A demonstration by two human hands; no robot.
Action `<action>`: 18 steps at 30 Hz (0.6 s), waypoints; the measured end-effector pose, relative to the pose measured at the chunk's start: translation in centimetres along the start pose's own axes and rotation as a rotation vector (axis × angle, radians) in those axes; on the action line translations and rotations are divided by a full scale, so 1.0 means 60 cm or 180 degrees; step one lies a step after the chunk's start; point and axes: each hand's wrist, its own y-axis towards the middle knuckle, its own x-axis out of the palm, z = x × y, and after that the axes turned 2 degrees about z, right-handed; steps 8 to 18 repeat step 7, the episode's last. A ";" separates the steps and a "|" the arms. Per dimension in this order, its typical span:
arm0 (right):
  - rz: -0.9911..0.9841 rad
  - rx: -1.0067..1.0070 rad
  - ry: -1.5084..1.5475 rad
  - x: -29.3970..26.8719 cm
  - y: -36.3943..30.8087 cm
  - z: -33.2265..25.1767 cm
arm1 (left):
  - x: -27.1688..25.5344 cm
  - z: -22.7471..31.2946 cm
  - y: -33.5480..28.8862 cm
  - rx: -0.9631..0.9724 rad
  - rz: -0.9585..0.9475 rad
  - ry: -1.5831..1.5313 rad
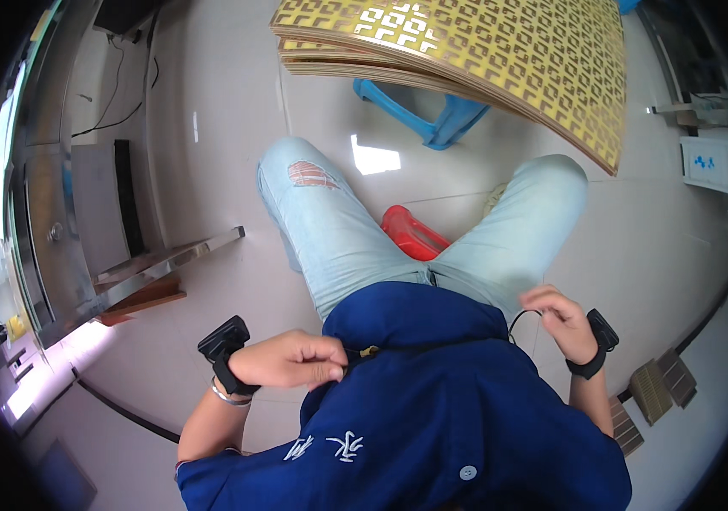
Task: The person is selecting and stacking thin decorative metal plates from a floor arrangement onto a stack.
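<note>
My left hand (pixel 291 359) is at the left side of my waist, thumb and fingers pressed together. Close to its fingertips a small yellow piece (pixel 369 351) lies against my dark blue shirt, beside a black cord (pixel 432 345) that crosses my belly. What the left fingers pinch is too small to make out. On the other side, my right hand (pixel 558 322) is raised over my right thigh with its fingers bent. A thin black cord (pixel 513 322) arcs from the shirt up into those fingers. Both wrists carry black strapped devices.
Ahead of my knees, a stack of yellow patterned panels (pixel 483 68) rests above a blue plastic stool (pixel 432 128). A red plastic seat (pixel 413 233) shows between my thighs. Metal-framed furniture (pixel 57 230) stands left; a white box (pixel 716 166) and stacked panels (pixel 652 392) are right.
</note>
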 end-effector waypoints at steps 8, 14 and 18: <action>-0.1951 0.2350 -0.0749 -0.011 -0.123 0.097 | -0.015 0.023 0.036 0.0425 0.0022 0.0033; -0.1951 0.2350 -0.0749 -0.011 -0.123 0.097 | -0.015 0.023 0.036 0.0425 0.0022 0.0033; -0.1951 0.2350 -0.0749 -0.011 -0.123 0.097 | -0.015 0.023 0.036 0.0425 0.0022 0.0033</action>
